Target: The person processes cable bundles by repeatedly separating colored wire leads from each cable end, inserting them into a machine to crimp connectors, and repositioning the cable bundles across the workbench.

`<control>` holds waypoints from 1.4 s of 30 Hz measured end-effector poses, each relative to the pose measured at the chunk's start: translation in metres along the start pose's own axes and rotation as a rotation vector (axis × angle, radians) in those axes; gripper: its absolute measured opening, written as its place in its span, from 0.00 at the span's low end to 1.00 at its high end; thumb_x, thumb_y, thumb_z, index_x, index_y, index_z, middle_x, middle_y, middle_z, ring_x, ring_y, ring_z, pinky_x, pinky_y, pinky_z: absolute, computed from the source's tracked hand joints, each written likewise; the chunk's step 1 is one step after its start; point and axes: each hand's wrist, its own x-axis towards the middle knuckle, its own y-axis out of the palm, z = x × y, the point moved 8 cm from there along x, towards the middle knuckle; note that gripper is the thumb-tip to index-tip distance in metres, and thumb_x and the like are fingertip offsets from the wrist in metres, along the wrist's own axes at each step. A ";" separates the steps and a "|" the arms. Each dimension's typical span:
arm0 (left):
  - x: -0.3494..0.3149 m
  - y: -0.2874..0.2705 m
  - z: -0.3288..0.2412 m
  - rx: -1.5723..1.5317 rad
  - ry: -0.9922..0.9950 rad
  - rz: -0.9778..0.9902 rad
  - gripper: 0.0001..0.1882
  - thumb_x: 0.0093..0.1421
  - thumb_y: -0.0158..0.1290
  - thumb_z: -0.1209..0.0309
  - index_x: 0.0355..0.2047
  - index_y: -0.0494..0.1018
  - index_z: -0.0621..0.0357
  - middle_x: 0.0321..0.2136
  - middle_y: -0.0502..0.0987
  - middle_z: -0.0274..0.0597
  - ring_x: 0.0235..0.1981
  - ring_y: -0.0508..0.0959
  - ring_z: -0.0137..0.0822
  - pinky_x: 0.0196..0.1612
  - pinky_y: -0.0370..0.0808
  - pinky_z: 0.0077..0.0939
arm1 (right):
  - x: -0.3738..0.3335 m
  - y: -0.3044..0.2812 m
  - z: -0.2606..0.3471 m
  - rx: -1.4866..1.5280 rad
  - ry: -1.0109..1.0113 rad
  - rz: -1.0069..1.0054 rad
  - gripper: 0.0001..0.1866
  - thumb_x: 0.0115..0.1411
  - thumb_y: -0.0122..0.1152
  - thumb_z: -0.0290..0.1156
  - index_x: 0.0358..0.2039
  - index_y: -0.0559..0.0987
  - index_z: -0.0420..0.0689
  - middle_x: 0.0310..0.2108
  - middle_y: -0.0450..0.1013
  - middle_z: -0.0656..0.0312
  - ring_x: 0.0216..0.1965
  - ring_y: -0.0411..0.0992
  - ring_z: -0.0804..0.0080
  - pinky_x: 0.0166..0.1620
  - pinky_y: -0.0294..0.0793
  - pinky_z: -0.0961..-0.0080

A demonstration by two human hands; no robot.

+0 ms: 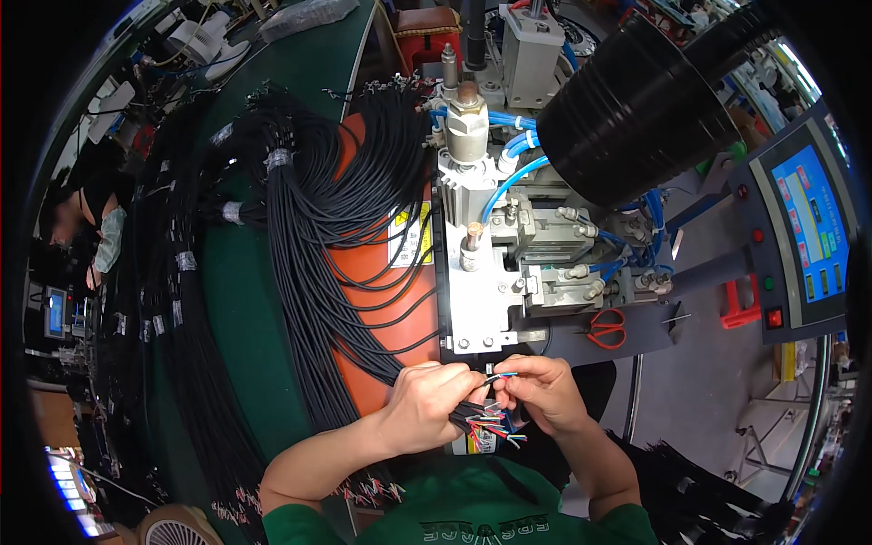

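Note:
My left hand is closed round a bunch of black cables. Their split ends, with red, white, blue and green wires, stick out below its fingers. Between thumb and forefinger it also pinches one cable near its end. With its fingertips, my right hand pinches the thin coloured wires at that cable's tip. Both hands meet just in front of a metal pneumatic machine, close to its lower edge. Exactly which wire the right fingers grip is too small to tell.
Long black cables drape over an orange board left of the machine. More tied cable bundles lie on the green table. Red-handled scissors rest to the right. A control screen and black ribbed duct stand beyond.

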 end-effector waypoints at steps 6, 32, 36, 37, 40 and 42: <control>0.002 0.002 0.007 -0.228 -0.011 0.113 0.09 0.47 0.58 0.77 0.29 0.70 0.61 0.20 0.71 0.37 0.17 0.71 0.36 0.20 0.67 0.27 | 0.002 0.001 0.005 -0.107 -0.026 0.026 0.10 0.60 0.57 0.18 0.43 0.79 0.34 0.37 0.75 0.56 0.33 0.75 0.75 0.33 0.72 0.83; 0.001 0.015 0.023 -0.633 -0.303 0.409 0.02 0.54 0.49 0.78 0.27 0.69 0.64 0.21 0.72 0.35 0.21 0.70 0.25 0.28 0.69 0.21 | 0.007 0.011 0.033 -0.547 -0.101 0.078 0.07 0.55 0.59 0.15 0.35 0.80 0.30 0.30 0.75 0.54 0.25 0.76 0.75 0.24 0.72 0.85; -0.002 0.018 0.027 -0.538 -0.306 0.401 0.02 0.52 0.52 0.78 0.27 0.71 0.64 0.21 0.74 0.39 0.21 0.73 0.30 0.27 0.70 0.22 | 0.008 0.011 0.027 -0.525 -0.049 0.097 0.05 0.54 0.61 0.16 0.32 0.80 0.32 0.29 0.75 0.56 0.24 0.74 0.78 0.23 0.70 0.85; -0.001 0.015 0.025 -0.459 -0.258 0.342 0.03 0.51 0.54 0.78 0.27 0.72 0.64 0.20 0.73 0.40 0.19 0.74 0.32 0.25 0.70 0.24 | 0.007 0.013 0.034 -0.737 -0.175 0.060 0.04 0.54 0.61 0.16 0.31 0.79 0.32 0.29 0.75 0.57 0.22 0.72 0.80 0.22 0.69 0.85; 0.000 0.005 -0.002 0.086 -0.035 0.117 0.06 0.48 0.58 0.77 0.27 0.73 0.63 0.17 0.71 0.41 0.16 0.72 0.38 0.20 0.68 0.28 | 0.003 0.025 0.041 -1.082 -0.416 -0.034 0.04 0.53 0.62 0.17 0.30 0.78 0.33 0.28 0.75 0.59 0.20 0.69 0.83 0.22 0.67 0.86; -0.002 0.003 -0.005 0.079 -0.014 0.048 0.07 0.46 0.60 0.76 0.26 0.73 0.62 0.15 0.67 0.39 0.13 0.68 0.39 0.17 0.65 0.30 | -0.001 0.032 0.042 -1.215 -0.534 -0.087 0.04 0.53 0.63 0.17 0.30 0.78 0.34 0.28 0.75 0.60 0.19 0.68 0.84 0.21 0.65 0.86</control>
